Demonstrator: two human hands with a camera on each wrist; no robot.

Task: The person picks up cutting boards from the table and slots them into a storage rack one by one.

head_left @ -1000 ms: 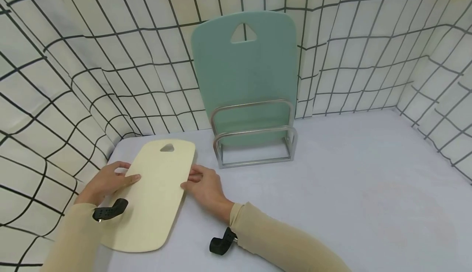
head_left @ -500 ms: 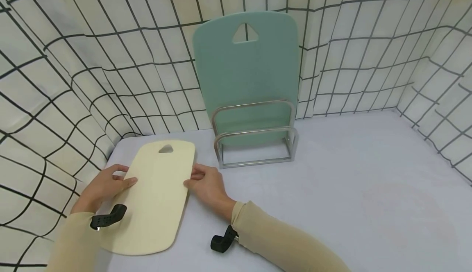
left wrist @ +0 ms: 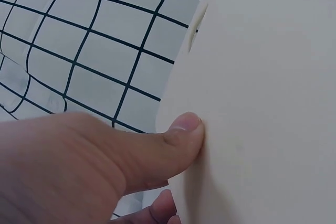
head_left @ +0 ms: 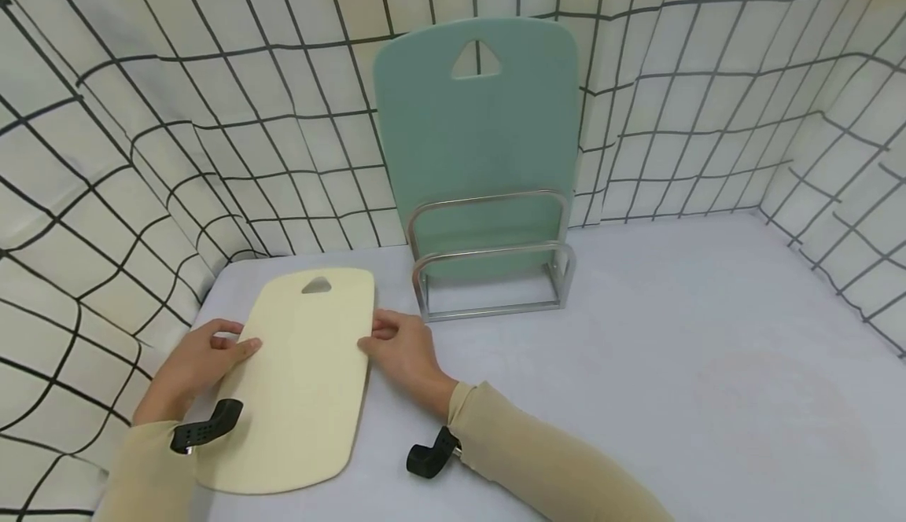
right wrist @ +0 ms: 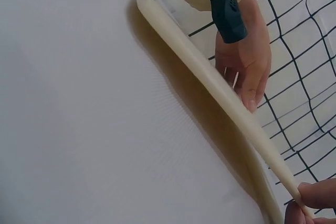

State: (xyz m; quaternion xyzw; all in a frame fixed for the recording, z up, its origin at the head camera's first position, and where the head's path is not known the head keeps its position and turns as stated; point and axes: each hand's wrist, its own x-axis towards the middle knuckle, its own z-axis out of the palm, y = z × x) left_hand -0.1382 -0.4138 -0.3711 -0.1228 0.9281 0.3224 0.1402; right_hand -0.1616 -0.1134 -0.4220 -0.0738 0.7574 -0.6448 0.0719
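A cream cutting board (head_left: 300, 380) with a small handle hole lies between my hands at the left of the white table. My left hand (head_left: 194, 369) pinches its left edge, thumb (left wrist: 181, 140) on the upper face and fingers partly hidden behind the rim. On the opposite edge, my right hand (head_left: 406, 353) pinches the board between thumb and curled fingers (right wrist: 296, 213). Seen edge-on in the right wrist view, the board (right wrist: 210, 80) has a dark shadow beneath it. A green cutting board (head_left: 481, 133) with a triangular hole stands upright in a metal rack (head_left: 491, 314).
White cloth with a black grid pattern (head_left: 708, 105) covers the walls at the back and both sides. The left wall (head_left: 64, 270) runs close beside my left hand. White tabletop (head_left: 672, 365) stretches to the right of the rack.
The cream board has turned slightly, its near end swinging to the right. My right hand has shifted a little right, my left hand a little left. The rack and green board stay put.
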